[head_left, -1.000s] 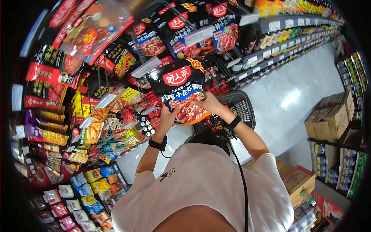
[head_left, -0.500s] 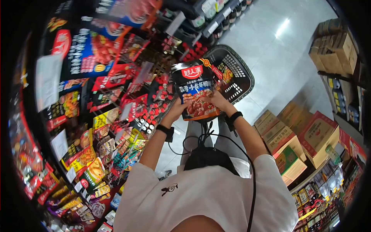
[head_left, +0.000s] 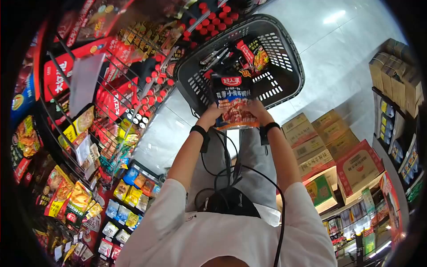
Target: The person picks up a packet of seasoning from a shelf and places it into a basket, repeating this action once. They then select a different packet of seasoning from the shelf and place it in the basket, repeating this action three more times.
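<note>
Between my two hands is a seasoning packet point(head_left: 234, 100), black and blue with a red logo and a picture of crayfish, its printed front facing up at me. My left hand point(head_left: 212, 115) grips its left edge low down. At the lower right edge my right hand point(head_left: 259, 111) is closed on the same packet, its fingers slightly blurred. Just beyond the packet a black shopping basket point(head_left: 289, 89) stands with its near rim partly hidden. Inside it lie a red-and-black food packet point(head_left: 253, 55) and some dark items I cannot make out.
Shelves of red packets point(head_left: 58, 66) and red-capped bottles point(head_left: 151, 95) line my left. Smaller snack bags point(head_left: 133, 196) fill a lower rack. Stacked cardboard boxes point(head_left: 360, 167) stand on the right, and brown cartons point(head_left: 393, 71) farther off. Grey tiled floor point(head_left: 331, 53) runs beyond the basket.
The packet has lowered toward my legs and looks smaller. More of the basket shows now, larger and nearer the middle. My view has turned away from the left shelf.
</note>
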A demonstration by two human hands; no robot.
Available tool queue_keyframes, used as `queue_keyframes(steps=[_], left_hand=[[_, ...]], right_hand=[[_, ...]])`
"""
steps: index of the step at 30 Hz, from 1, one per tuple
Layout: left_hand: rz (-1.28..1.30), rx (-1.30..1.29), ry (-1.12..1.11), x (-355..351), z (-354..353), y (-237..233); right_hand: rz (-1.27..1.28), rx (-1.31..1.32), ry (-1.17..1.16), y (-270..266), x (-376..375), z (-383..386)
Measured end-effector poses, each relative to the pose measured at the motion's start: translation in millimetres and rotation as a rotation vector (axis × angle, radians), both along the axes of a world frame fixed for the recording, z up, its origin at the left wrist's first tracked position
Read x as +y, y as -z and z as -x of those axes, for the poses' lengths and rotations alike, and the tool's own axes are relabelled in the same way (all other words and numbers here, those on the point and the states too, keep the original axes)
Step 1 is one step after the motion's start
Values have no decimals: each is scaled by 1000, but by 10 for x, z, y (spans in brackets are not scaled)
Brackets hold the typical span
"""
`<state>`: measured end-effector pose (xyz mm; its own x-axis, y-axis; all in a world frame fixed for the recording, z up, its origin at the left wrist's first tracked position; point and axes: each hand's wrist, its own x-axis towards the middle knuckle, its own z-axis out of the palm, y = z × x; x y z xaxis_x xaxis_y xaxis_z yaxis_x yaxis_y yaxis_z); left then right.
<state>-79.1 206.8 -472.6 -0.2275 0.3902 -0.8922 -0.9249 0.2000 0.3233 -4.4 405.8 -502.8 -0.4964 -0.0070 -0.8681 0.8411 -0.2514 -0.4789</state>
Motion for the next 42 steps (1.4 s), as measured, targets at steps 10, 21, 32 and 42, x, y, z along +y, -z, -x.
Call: queue_keyframes(steps=[10,21,32,42], left_hand=[[214,289,47,-494,197,-64],[181,693,669,-915,339,66],[354,238,-5,-558,671,-457],[682,768,174,-1247,682,-1509]], right_hand=[[-557,110,-423,50,-189,672],[-537,188,-372,193,-121,551],[-325,225,-88,-159,149,636],[-508,237,302,-1961,2013,169]])
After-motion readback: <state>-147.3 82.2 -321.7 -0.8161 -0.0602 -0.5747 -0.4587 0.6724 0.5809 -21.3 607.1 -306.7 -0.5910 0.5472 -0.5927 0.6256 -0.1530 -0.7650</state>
